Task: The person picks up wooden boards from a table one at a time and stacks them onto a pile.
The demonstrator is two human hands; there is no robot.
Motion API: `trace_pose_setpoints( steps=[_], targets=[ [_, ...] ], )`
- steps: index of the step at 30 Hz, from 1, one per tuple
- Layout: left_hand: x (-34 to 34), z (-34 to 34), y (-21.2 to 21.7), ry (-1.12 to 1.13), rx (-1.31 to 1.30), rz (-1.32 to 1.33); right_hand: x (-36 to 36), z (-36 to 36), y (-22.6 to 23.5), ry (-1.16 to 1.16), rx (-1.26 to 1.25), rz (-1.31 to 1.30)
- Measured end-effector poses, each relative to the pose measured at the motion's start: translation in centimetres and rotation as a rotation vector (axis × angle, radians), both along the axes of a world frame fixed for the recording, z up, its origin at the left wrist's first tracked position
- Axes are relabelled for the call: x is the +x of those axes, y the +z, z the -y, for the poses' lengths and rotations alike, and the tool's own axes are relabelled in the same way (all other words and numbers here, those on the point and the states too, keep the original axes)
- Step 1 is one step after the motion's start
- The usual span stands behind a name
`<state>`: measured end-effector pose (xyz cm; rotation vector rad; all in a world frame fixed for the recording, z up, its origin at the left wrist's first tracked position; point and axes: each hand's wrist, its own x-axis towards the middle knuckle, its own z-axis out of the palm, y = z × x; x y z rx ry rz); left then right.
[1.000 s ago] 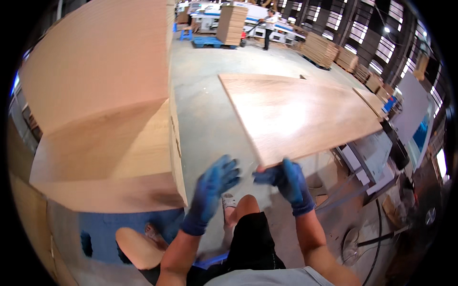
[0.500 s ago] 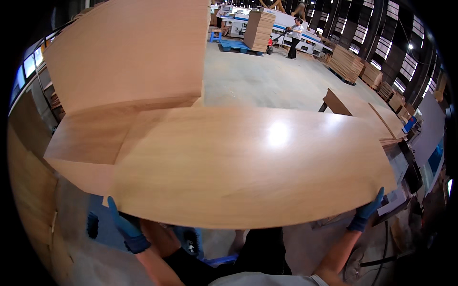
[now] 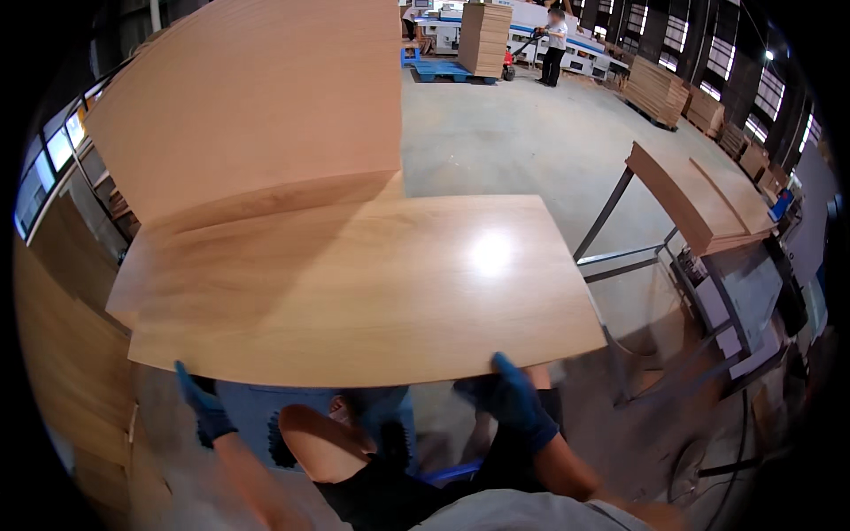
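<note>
Before a tall pale wooden surface [image 3: 257,106], a wood-grain board [image 3: 381,301] is gripped near its left corner by the gloved left hand [image 3: 202,407] and, farther right along its near edge, by the gloved right hand [image 3: 515,403]; at right, panels [image 3: 699,208] are carried by a metal stand [image 3: 603,214].

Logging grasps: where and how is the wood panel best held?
Wood panel: likely the long near edge, from the near side, two wide-set holds pinching top and underside. It is thin, flat, wide; that edge sits exposed, while a tall tan block stands behind.
</note>
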<state>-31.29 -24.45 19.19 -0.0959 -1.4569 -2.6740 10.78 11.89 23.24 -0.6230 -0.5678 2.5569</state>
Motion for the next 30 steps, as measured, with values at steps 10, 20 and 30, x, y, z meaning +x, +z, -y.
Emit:
trace_pose_setpoints(
  steps=[10, 20, 30],
  targets=[
    [-3.5, -12.7, 1.2, 0.415, -0.673, 0.018, -7.2, -10.3, 2.5, -0.569, 1.692, 0.718],
    [-17.0, -6.0, -0.7, 0.541, -1.056, 0.002, -21.0, -7.1, -2.3, 0.018, 1.466, 0.689],
    [-17.3, -7.0, -1.6, 0.575, -0.98, -0.001, -20.5, -8.6, -2.0, 0.145, 1.4, 0.573]
  ],
)
